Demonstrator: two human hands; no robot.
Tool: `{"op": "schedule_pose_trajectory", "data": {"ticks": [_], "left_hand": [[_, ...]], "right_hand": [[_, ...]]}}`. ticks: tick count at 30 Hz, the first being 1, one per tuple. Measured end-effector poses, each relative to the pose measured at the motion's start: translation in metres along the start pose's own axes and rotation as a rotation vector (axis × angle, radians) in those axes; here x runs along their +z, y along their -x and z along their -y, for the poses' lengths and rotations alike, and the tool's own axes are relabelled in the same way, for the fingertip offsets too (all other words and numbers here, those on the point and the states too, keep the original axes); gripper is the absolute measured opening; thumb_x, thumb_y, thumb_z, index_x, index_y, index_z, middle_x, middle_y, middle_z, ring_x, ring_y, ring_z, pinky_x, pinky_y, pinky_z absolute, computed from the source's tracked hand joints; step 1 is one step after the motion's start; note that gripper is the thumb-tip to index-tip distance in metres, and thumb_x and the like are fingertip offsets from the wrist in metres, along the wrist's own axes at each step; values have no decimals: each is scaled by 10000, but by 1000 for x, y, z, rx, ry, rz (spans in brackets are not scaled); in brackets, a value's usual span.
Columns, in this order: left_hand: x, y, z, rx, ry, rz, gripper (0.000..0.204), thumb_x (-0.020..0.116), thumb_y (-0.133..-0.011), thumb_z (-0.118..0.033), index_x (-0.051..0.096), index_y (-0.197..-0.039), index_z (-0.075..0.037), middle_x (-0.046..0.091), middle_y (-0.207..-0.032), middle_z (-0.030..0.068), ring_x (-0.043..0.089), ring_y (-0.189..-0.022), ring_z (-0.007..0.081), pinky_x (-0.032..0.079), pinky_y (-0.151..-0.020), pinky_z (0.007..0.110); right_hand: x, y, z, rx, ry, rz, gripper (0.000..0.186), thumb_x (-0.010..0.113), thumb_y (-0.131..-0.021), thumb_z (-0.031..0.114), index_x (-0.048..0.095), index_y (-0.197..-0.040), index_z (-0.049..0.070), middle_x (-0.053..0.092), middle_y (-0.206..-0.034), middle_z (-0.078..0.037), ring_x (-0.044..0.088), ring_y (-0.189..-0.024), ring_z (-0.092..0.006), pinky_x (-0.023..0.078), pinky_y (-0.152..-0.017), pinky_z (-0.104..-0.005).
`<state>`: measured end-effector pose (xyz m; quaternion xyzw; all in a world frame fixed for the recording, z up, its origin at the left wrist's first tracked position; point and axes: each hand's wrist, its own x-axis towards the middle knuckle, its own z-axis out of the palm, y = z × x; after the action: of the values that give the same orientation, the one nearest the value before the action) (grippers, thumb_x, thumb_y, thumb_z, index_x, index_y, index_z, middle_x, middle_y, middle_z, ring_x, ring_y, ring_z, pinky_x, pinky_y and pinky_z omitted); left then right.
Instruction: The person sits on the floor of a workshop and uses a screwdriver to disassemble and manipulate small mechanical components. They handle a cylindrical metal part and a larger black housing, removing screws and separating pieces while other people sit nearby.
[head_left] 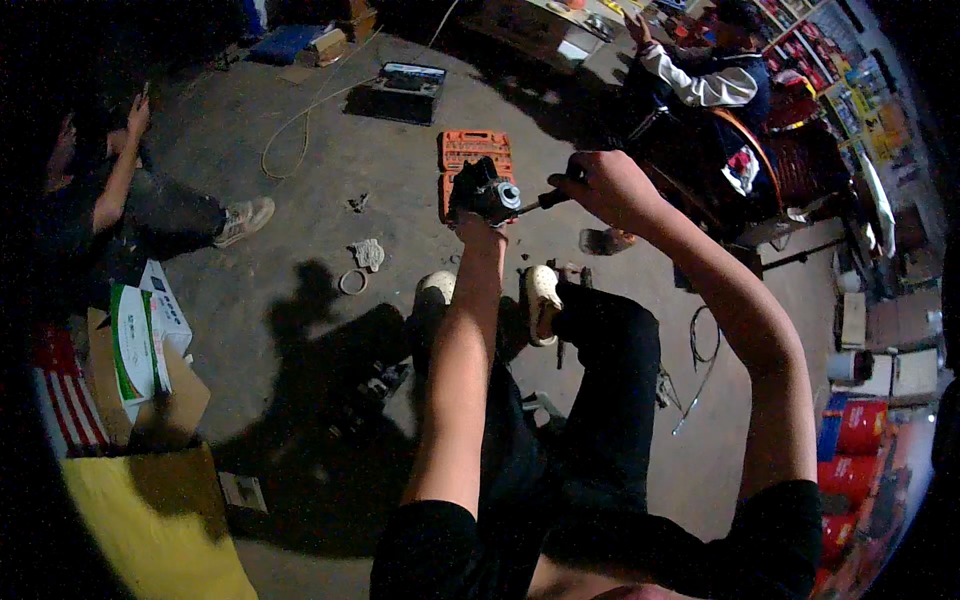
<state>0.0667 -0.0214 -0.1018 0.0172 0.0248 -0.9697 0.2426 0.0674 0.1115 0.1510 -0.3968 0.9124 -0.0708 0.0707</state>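
Observation:
My left hand (482,230) is closed around a dark mechanical part (476,188), held up in front of me. A silver round fitting (508,194) sits on the part's right side. In my right hand (604,186) is a screwdriver (545,201) with a dark handle, its fingers wrapped round it. The screwdriver's shaft points left and its tip meets the lower right side of the part, though the exact contact is too small to tell. Beyond the part, an open orange tool case (474,147) lies on the floor, partly hidden by it.
A metal piece (368,254) and a ring (352,282) lie on the floor left of my feet. Cardboard boxes (180,395) stand at the left. One person (120,190) sits at far left, another (700,85) at far right. A black box (408,92) stands ahead.

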Motion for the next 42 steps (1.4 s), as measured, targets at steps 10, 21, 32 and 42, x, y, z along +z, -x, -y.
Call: {"op": "schedule_pose_trajectory", "data": {"ticks": [10,21,32,42], "left_hand": [[-11,-13,-47,-115,-105,342,263,505,-902,-364,583,-1038,-153,614,-823,0,586,-782,118,487,-732,271],[42,-1,-88,342,-407,-853,345,434,-918,-366,559,-1148,-142,594,-1153,-4,552,-1053,153,426,-908,344],[24,-16,-96,366,-508,-775,388,414,-940,-368,474,-1218,-103,556,-1190,76,565,-1046,226,465,-884,401],[28,-18,-85,459,-491,-705,395,417,-939,-372,485,-1214,-97,543,-1214,80,555,-1064,235,439,-922,393]], "right_hand": [[33,-27,-21,-253,-336,-311,457,757,-675,170,578,-1072,30,557,-922,-168,565,-791,-315,472,-692,-385],[128,-78,-56,114,-646,-277,401,603,-847,352,590,-892,-46,595,-657,-159,589,-594,-212,452,-582,-341],[125,-50,-76,49,-1071,-133,374,707,-759,103,535,-1062,-31,633,-977,-103,582,-898,-146,468,-792,-292],[128,-40,-81,71,-1134,-169,263,693,-789,172,569,-947,2,548,-710,25,452,-582,-44,364,-475,-208]]}}
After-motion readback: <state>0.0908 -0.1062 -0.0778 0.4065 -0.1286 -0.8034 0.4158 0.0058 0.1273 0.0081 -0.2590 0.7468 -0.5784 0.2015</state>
